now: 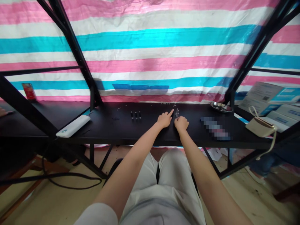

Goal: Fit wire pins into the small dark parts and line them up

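On the black table, my left hand (164, 120) rests with its index finger stretched out and the other fingers partly bent; I see nothing held in it. Beside it, my right hand (182, 123) is closed, its fingertips at the near end of a cluster of small shiny pieces (177, 112). Whether it pinches one of them is hidden. Beyond the hands lie a row of small pale pieces (165, 103) and a thin whitish strand (174, 105). Three short dark cylinders with light ends (136, 115) stand in a row left of my left hand.
A white oblong device (73, 126) lies at the left. At the right are a round metal dish (221, 107), a blurred-out flat item (216, 128), a beige pouch (260, 127) with a strap and several boxes (264, 95). Black frame posts flank the table (150, 135).
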A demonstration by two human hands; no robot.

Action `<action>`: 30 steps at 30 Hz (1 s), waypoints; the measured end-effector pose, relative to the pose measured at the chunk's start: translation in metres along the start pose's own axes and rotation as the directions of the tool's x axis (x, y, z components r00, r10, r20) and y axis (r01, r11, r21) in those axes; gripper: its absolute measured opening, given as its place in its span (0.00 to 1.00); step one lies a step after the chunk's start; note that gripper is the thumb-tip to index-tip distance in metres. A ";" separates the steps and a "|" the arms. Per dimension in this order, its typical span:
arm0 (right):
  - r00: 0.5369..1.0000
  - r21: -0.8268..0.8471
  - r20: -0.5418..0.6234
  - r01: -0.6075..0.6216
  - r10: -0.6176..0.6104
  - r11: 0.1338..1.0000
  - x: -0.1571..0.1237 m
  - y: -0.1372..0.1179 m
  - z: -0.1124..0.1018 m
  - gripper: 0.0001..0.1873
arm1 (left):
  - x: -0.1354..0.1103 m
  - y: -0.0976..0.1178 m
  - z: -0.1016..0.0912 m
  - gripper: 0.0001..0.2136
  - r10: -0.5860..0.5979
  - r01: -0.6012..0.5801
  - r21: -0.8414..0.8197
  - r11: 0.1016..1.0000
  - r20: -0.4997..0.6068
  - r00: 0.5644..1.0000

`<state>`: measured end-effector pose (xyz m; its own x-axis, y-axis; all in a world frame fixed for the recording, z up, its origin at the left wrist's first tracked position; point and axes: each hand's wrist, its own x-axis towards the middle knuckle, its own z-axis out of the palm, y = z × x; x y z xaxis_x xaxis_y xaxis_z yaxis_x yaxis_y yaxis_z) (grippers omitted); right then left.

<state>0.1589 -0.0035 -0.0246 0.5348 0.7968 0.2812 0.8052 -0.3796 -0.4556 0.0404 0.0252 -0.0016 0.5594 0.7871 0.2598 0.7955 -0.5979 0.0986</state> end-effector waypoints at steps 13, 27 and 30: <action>0.998 -0.019 -0.023 0.057 -0.058 0.998 -0.005 -0.001 -0.002 0.13 | -0.010 0.000 0.007 0.07 -0.088 0.068 -0.102 0.992 -0.216 0.972; 0.854 -0.314 -0.073 0.471 -0.516 0.824 -0.015 -0.013 -0.001 0.10 | -0.046 -0.042 -0.008 0.06 -0.121 -0.057 -0.370 0.927 -0.441 0.889; 0.825 -0.336 -0.057 0.515 -0.563 0.789 -0.018 -0.016 -0.003 0.09 | -0.049 -0.046 -0.006 0.06 -0.185 -0.046 -0.449 0.892 -0.456 0.871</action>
<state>0.1376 -0.0129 -0.0201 0.0024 0.8441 0.5361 0.9965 -0.0468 0.0692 -0.0251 0.0138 -0.0131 0.2341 0.7266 0.6460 0.5794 -0.6378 0.5075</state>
